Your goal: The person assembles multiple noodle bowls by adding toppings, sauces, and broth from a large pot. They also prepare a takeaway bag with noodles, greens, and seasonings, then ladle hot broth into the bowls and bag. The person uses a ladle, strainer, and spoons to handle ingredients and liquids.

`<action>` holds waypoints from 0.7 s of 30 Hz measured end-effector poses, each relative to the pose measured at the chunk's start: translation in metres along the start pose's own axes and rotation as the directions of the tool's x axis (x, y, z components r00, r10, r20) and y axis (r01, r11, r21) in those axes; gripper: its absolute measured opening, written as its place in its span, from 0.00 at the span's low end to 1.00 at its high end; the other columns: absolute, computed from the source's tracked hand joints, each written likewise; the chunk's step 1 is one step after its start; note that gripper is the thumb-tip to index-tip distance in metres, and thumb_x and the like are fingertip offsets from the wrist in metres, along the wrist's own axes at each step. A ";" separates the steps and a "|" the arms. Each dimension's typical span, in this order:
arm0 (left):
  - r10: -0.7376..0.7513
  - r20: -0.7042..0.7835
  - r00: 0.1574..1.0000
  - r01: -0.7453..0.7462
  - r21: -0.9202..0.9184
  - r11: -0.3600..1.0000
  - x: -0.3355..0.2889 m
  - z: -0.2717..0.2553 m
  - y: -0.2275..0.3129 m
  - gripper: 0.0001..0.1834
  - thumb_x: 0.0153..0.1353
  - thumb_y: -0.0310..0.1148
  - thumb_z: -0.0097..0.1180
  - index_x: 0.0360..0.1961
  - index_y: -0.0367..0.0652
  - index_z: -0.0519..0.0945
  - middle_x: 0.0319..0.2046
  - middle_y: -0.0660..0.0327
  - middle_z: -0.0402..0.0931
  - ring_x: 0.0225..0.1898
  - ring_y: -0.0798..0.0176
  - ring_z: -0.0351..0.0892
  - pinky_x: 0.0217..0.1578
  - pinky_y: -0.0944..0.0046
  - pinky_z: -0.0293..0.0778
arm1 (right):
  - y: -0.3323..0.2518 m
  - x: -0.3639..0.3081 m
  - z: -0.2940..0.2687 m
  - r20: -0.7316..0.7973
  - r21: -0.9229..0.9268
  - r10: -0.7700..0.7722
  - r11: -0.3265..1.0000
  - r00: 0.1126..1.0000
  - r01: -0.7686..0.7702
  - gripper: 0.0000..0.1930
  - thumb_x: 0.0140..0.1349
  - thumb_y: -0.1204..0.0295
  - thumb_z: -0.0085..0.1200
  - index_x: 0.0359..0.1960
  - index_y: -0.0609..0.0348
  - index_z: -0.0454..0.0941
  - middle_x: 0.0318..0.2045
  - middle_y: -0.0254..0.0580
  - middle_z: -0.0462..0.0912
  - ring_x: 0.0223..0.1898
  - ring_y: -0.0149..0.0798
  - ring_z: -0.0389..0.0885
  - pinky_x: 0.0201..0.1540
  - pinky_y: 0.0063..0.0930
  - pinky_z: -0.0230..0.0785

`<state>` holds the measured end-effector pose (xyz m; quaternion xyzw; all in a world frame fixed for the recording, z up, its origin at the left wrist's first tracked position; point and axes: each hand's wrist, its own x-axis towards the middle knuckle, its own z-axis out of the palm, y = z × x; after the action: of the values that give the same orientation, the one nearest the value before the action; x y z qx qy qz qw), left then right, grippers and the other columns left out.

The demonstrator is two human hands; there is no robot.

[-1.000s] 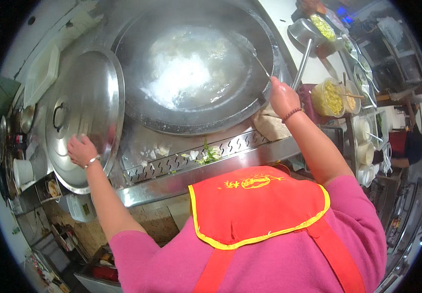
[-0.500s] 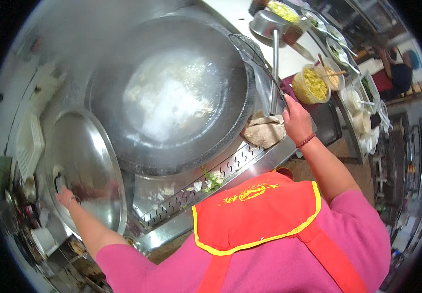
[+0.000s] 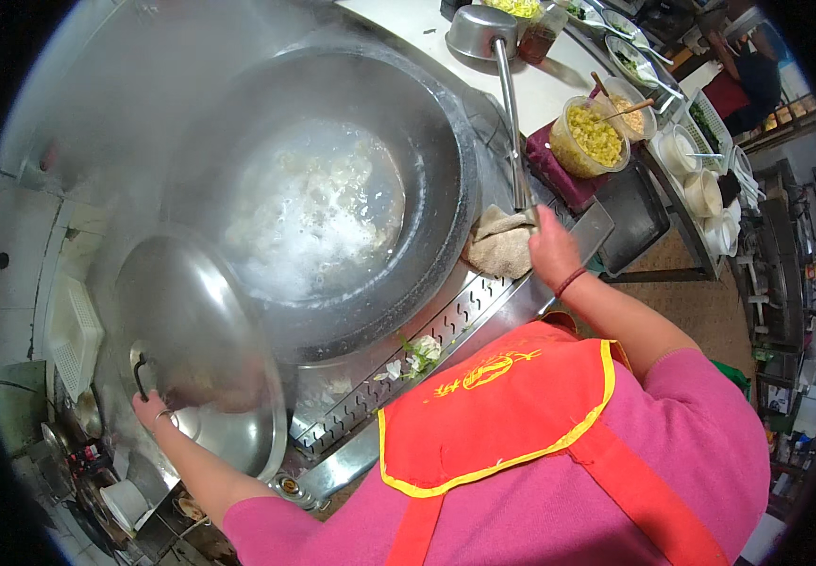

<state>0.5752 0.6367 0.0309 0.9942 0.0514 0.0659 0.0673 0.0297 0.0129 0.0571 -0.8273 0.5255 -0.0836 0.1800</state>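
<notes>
On the left, my left hand (image 3: 150,411) is closed on the black handle of a large round metal lid (image 3: 202,321). The lid is tilted up at the left front of a big dark wok (image 3: 431,189). Inside the wok, whitish foamy liquid (image 3: 328,212) steams, with pale pieces in it. At the wok's right side my right hand (image 3: 556,249) grips the handle of a long wire skimmer, whose mesh head is hard to make out by the rim. A beige folded cloth (image 3: 502,247) lies just left of that hand.
A metal saucepan (image 3: 479,33) rests on the white counter, its long handle pointing toward me. Right of it stand a tub of chopped yellow-green vegetables (image 3: 585,140) and several white bowls (image 3: 703,195). Vegetable scraps (image 3: 422,354) lie on the slotted steel drain. Another person is at the far right.
The lid and my left hand have shifted right and nearer to me in the picture. My right hand has dropped lower, and the skimmer has moved with it. The whole view has shifted.
</notes>
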 end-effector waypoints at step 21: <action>0.373 -0.125 0.919 -0.393 -0.238 0.888 -0.189 -0.009 0.416 0.17 0.55 0.31 0.58 0.43 0.32 0.74 0.42 0.42 0.76 0.45 0.40 0.76 0.47 0.49 0.71 | 0.044 0.063 -0.108 0.101 0.281 -0.570 0.802 0.815 0.527 0.09 0.56 0.67 0.51 0.29 0.61 0.76 0.28 0.54 0.79 0.32 0.56 0.80 0.34 0.47 0.71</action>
<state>0.4262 0.2067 0.0751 0.9641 -0.1522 0.1216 0.1801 -0.0158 -0.0833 0.1367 -0.9202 0.2300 -0.1196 0.2933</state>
